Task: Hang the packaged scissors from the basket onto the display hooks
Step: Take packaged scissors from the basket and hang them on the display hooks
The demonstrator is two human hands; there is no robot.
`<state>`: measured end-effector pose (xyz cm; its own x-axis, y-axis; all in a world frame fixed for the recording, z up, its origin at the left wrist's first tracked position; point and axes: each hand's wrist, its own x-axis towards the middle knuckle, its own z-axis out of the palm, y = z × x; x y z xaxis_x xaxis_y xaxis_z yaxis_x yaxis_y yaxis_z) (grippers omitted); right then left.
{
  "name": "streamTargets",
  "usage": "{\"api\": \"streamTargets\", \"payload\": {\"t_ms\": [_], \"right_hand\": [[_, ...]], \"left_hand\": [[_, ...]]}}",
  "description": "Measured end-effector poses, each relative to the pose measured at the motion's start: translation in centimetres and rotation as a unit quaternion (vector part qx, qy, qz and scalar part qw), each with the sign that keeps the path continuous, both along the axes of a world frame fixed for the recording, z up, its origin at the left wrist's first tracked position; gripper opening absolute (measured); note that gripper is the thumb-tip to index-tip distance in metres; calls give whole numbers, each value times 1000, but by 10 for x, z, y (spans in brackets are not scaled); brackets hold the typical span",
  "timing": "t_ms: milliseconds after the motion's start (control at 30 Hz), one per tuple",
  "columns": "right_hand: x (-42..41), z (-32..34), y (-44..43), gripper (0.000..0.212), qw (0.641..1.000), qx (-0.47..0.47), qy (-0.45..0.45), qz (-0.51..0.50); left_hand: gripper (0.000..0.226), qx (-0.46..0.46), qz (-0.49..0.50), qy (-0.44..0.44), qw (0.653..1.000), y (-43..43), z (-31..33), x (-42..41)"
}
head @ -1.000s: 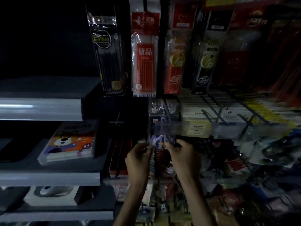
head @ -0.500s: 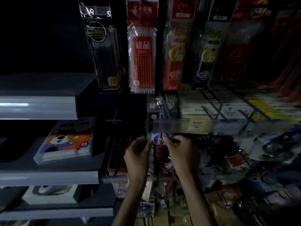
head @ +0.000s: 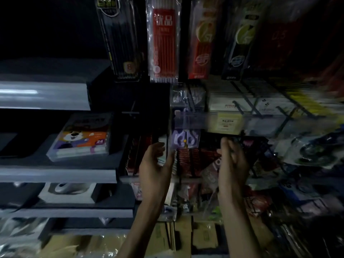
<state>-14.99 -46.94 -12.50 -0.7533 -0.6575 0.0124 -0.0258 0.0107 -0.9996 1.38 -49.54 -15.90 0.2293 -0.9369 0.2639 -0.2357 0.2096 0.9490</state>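
Observation:
A purple packaged pair of scissors point(head: 185, 140) hangs on a display hook just under the clear price rail point(head: 191, 121). More of the same packs point(head: 188, 96) hang behind and above it. My left hand point(head: 156, 163) is just left of the pack with its fingers relaxed and its thumb near the pack's lower left corner. My right hand point(head: 232, 161) is well to the right of the pack, blurred, its fingers loosely curled around nothing. The basket is out of view.
Pen refill packs point(head: 163, 40) hang above. Grey shelves on the left carry a marker box point(head: 81, 138) and a boxed mouse point(head: 68, 191). Bare wire hooks point(head: 242, 108) jut out at the right, over hanging tape packs point(head: 312, 151). Cardboard boxes point(head: 186, 237) sit below.
Both hands have let go of the purple scissors pack and moved apart, the right one furthest. The pack now hangs on its hook. The view has tilted down slightly.

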Motion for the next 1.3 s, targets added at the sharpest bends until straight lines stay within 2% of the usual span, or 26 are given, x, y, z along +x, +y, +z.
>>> {"api": "streamTargets", "payload": {"t_ms": [67, 100, 200, 267, 367, 433, 533, 633, 700, 867, 1000, 1100, 1300], "right_hand": [[-6, 6, 9, 31, 995, -4, -92, 22], [-10, 9, 14, 33, 986, -10, -161, 48], [-29, 11, 20, 53, 919, -25, -353, 175], [-39, 6, 23, 58, 873, -48, -419, 246], [-43, -2, 33, 40, 811, -107, -487, 305], [-37, 2, 44, 32, 797, -120, -504, 310], [-26, 9, 62, 25, 835, -99, -477, 254], [-22, 16, 77, 32, 865, -85, -444, 217], [-23, 20, 84, 27, 883, -63, -398, 239], [-24, 24, 90, 16, 910, -14, -275, 309], [-24, 31, 94, 26, 931, -34, -149, 331], [-24, 38, 93, 27, 933, -52, -115, 338], [-18, 44, 83, 27, 941, -73, -74, 323]], "left_hand": [[34, -11, -20, -25, 999, 20, 9, -5], [32, -16, -39, -39, 998, 32, 14, -9], [32, -39, -133, -97, 986, 75, 31, -20], [39, -60, -191, -176, 964, 102, 36, -23], [50, -96, -224, -290, 925, 135, 34, -26], [43, -112, -224, -329, 911, 149, 30, -28], [35, -100, -188, -315, 925, 158, 25, -26], [26, -9, -175, -169, 970, 163, 30, -21], [30, 32, -177, -90, 980, 162, 34, -16], [21, 64, -190, -8, 980, 151, 30, -5], [22, 111, -233, 89, 962, 147, 30, -1], [31, 145, -226, 174, 947, 138, 31, -1], [20, 77, -218, 175, 957, 111, 50, 2]]}}
